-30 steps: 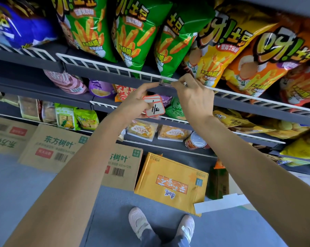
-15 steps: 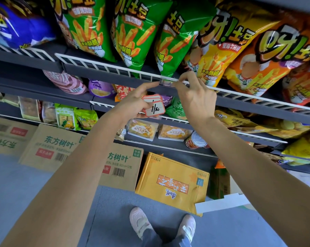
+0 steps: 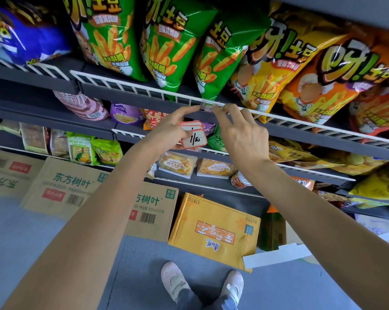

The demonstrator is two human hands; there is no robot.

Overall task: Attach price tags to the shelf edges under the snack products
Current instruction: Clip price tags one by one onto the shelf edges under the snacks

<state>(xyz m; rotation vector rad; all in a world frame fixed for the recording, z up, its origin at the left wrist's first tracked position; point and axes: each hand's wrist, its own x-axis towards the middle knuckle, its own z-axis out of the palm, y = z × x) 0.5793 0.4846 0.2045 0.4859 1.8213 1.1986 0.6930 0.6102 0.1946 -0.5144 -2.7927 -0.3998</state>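
Observation:
A small clear tag clip (image 3: pixel 207 106) sits on the white wire rail (image 3: pixel 131 87) of the upper shelf, under the green snack bags (image 3: pixel 216 61). My left hand (image 3: pixel 171 128) touches the clip's left side with a fingertip and grips a stack of red-bordered price tags (image 3: pixel 193 136), the front one handwritten. My right hand (image 3: pixel 240 133) pinches the clip's right side at the rail. Yellow and orange snack bags (image 3: pixel 285 61) fill the shelf to the right.
Lower shelves (image 3: pixel 211 153) hold smaller snack packs and a can. Cardboard boxes (image 3: pixel 72 186) and a yellow carton (image 3: pixel 216 231) stand on the grey floor beneath. My two shoes (image 3: pixel 202 285) are at the bottom. Blue bags (image 3: pixel 21 34) are at upper left.
My right hand has slid slightly right along the rail and its fingers now spread lower. The left fingertip has reached up to the clip. The tag stack stays in my left hand.

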